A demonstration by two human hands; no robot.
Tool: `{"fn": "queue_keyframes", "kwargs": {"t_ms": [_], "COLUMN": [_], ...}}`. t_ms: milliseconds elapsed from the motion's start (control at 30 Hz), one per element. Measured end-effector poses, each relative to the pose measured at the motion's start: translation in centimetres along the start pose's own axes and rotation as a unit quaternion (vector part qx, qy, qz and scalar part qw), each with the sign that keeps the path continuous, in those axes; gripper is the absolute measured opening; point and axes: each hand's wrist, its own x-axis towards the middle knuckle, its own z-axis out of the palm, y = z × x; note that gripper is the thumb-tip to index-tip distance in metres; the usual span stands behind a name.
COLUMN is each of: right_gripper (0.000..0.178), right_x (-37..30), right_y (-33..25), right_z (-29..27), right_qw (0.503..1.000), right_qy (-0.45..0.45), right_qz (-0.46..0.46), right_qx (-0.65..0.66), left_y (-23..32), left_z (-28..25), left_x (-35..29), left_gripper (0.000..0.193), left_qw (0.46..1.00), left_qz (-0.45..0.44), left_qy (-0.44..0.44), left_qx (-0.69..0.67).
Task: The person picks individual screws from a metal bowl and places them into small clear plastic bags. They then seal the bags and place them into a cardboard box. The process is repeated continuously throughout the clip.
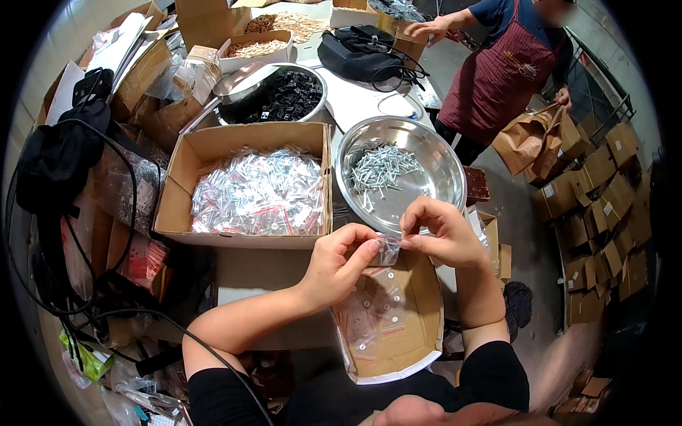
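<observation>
Between my two hands, over the far end of a shallow cardboard tray (419, 312), is a small clear zip bag (386, 253). My left hand (344, 261) pinches the bag's left side with thumb and forefinger. Thumb and fingertips of my right hand (439, 231) close on its upper right edge. What lies inside the bag is too small to tell. Several clear zip bags (366, 312) with small white round pieces rest in the tray. Just beyond my right hand stands a steel bowl (444, 188) holding a heap of silver screws (383, 167).
Left of the bowl, a cardboard box (177, 195) is filled with small clear bags (259, 188). Behind it stands a bowl of black parts (284, 96) with a metal scoop (245, 79). Black cables (131, 213) hang at left. A person in a red apron (501, 71) holds a paper bag (529, 142).
</observation>
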Motion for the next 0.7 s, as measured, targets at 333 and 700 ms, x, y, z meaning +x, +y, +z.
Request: {"fn": "queue_keyframes", "kwargs": {"t_ms": [333,700], "right_gripper": [0.017,0.016], "right_x": [0.1,0.2], "right_y": [0.3,0.5], "right_z": [0.9,2.1], "right_qw": [1.000,0.996], "right_qy": [-0.001,-0.035], "right_qz": [-0.010,0.019], "right_qx": [0.004,0.077], "left_y": [-0.2,-1.1], "left_z": [-0.2,-1.4], "left_x": [0.1,0.3], "left_gripper": [0.010,0.010], "left_qw": [0.998,0.994], "left_qz": [0.003,-0.029], "left_qy": [-0.057,-0.068], "left_qx": [0.041,0.077]}}
